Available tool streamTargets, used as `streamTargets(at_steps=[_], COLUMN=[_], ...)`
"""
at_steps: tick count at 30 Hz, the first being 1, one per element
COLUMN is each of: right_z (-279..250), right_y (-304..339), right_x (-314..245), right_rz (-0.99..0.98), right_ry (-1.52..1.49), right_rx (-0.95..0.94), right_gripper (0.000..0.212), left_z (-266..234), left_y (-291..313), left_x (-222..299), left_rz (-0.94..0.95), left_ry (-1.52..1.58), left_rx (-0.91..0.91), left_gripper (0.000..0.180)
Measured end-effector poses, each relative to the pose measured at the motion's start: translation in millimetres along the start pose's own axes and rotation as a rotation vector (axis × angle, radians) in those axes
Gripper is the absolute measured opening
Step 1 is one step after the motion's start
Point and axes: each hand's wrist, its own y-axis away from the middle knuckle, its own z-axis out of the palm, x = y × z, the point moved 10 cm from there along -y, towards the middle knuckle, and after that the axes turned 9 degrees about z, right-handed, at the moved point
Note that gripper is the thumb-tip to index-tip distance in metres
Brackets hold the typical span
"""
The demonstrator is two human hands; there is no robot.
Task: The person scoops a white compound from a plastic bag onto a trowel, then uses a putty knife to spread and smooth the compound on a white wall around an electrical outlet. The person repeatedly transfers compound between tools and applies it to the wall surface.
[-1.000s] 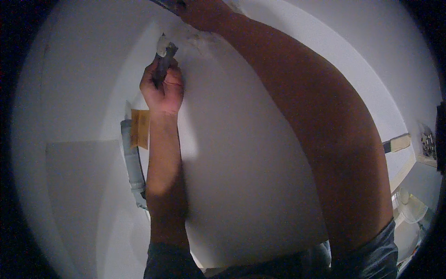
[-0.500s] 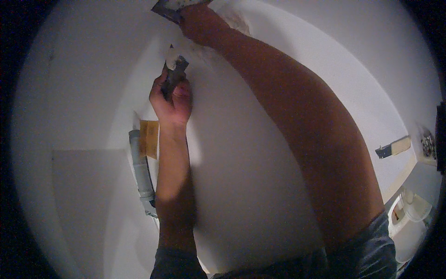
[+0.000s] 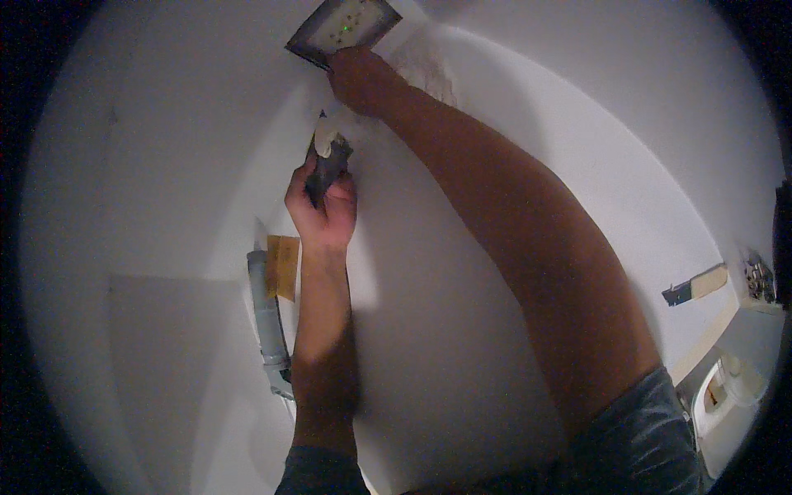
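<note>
My left hand (image 3: 323, 206) is closed around a dark putty knife (image 3: 330, 169), with off-white filler smeared near its upper end. Higher up, my right hand (image 3: 363, 78) reaches across to a rectangular plate (image 3: 355, 25) with dark edges and a pale, speckled middle. A small green spot shows on it. The hand is closed at the plate's lower edge, and most of its fingers are hidden. Beside that hand, the white wall (image 3: 437, 214) carries a rough brownish patch (image 3: 425, 70). The putty knife stands below the plate, apart from it.
A grey pipe (image 3: 266, 309) runs beside my left forearm, with a brown cardboard-like piece (image 3: 283, 268) next to it. At the right lies a tool with a dark blade and pale handle (image 3: 697, 285). Below that is a white rounded container (image 3: 711, 400).
The view has shifted, so both hands, the pipe and the wall patch appear lower. More of the rectangular plate shows at the top. The left hand keeps its hold on the putty knife.
</note>
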Motion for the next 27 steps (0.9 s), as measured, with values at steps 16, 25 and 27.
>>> streamTargets(at_steps=[16, 25, 27], right_z=[-6.7, -70.5, -87.5], right_y=[-12.3, -22.2, -28.9], right_x=[2.2, 3.4, -3.3], right_rz=[-0.063, -0.122, -0.09], right_ry=[0.017, -0.002, -0.029], right_rx=[-0.306, -0.183, -0.158], right_gripper=[0.03, 0.034, 0.036], left_z=[16.9, 26.5, 21.1], left_y=[6.6, -2.4, -0.2], left_x=[5.6, 3.2, 8.1], left_rz=[0.09, 0.068, 0.073], left_ry=[0.013, -0.021, -0.049], left_rx=[0.045, -0.082, -0.065], left_gripper=[0.028, 0.027, 0.026])
